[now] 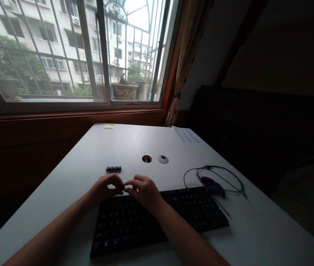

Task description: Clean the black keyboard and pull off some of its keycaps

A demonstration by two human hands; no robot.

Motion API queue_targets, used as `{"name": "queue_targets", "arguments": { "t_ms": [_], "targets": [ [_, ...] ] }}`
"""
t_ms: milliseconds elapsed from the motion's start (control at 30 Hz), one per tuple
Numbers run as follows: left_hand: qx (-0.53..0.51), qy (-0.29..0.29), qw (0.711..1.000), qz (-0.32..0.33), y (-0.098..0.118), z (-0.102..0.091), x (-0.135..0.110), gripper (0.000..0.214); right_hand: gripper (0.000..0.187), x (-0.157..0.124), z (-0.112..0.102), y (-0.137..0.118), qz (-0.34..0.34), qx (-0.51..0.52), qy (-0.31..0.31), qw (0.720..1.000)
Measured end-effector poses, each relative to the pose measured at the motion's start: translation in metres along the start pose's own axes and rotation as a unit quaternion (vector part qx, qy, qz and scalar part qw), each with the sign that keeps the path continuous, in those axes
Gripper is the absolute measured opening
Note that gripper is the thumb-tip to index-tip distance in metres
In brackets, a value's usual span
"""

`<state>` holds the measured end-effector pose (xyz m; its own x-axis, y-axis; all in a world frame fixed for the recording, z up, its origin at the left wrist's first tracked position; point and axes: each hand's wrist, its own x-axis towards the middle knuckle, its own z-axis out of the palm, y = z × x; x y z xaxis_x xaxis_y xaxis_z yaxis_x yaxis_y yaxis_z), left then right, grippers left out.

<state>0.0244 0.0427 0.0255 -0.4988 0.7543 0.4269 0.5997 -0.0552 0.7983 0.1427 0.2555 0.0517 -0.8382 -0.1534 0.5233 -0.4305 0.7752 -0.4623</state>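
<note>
Above the upper left edge of a black keyboard (135, 221), my left hand (108, 183) pinches a small black keycap (122, 187) between thumb and forefinger. My right hand (145, 190) comes at it from the other side, over the keyboard, its thumb and fingers curled with their tips at the keycap. Whether a small thing is also tucked in the right fingers, I cannot make out. Beyond my left hand, several black keycaps (113, 169) stand in a short row on the white table. Both forearms hide parts of the keyboard.
A dark cloth (213, 186), a thin stick (222, 205) and a looped black cable (229, 170) lie at the keyboard's right end. Farther back on the white table (135, 140) are a cable hole (146, 159), its round cover (163, 159), a printed sheet (188, 136) and a yellow note (108, 126).
</note>
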Motion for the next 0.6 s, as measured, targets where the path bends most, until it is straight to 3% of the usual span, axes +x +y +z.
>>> {"name": "queue_targets", "arguments": {
  "t_ms": [400,600],
  "targets": [
    [-0.003,-0.011,1.000,0.013,-0.001,0.001,-0.002,0.026,0.017,-0.001,-0.003,-0.005,0.022,0.035,0.015,0.999],
    [-0.003,-0.029,1.000,-0.006,0.015,-0.004,-0.001,0.027,0.014,0.000,-0.005,-0.002,0.048,0.078,0.044,0.995]
  ]
}}
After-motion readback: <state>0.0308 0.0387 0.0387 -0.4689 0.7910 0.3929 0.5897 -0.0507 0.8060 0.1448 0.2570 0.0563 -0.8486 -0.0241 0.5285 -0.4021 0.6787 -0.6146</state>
